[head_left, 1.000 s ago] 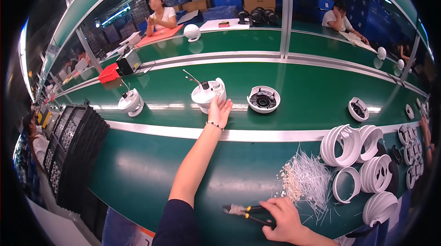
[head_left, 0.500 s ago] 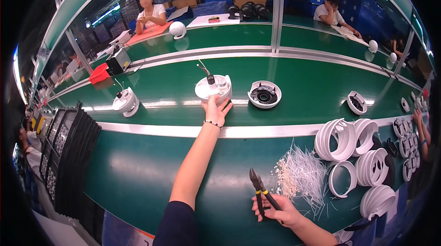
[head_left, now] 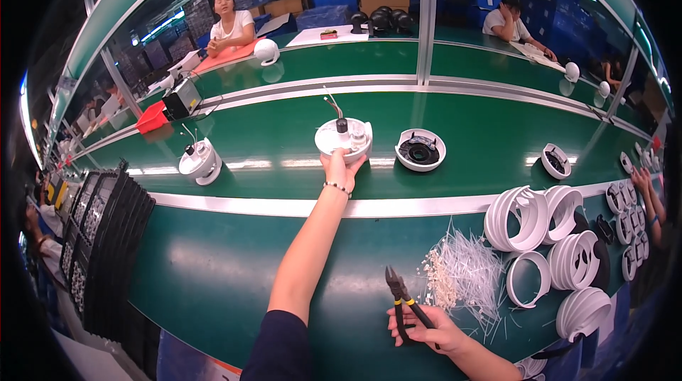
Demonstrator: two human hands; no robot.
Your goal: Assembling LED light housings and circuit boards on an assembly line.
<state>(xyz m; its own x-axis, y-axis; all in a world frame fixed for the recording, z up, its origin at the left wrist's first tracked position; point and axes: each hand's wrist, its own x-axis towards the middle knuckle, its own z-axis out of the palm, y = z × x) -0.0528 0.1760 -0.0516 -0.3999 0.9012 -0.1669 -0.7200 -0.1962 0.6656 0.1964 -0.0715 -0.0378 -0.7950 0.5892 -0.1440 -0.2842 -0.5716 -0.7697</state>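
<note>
My left hand (head_left: 342,170) reaches out to the green belt and grips the near edge of a white round camera housing (head_left: 334,141). Its thumb lies on top and the fingers curl underneath. Out of the housing rises a black cylinder (head_left: 342,125) with loose thin wires. Near the front of the bench, my right hand (head_left: 430,329) is wrapped round a pair of diagonal cutters (head_left: 402,296) with black handles and yellow bands. Their jaws point up and away from me, with nothing between them. Beside the cutters lies a heap of cut white cable ties (head_left: 469,274).
White housings stand on the belt at left (head_left: 200,161) and right (head_left: 420,151). White rings (head_left: 517,219) are stacked at the right, black trays (head_left: 106,239) at the left. A metal rail (head_left: 284,205) divides bench and belt. Co-workers sit across; another person's hands (head_left: 645,185) show far right.
My left hand, its fingers spread before, has closed round the housing's edge and shifted slightly right with it. Neighbouring housings on the belt have also shifted right. My right hand has hardly moved.
</note>
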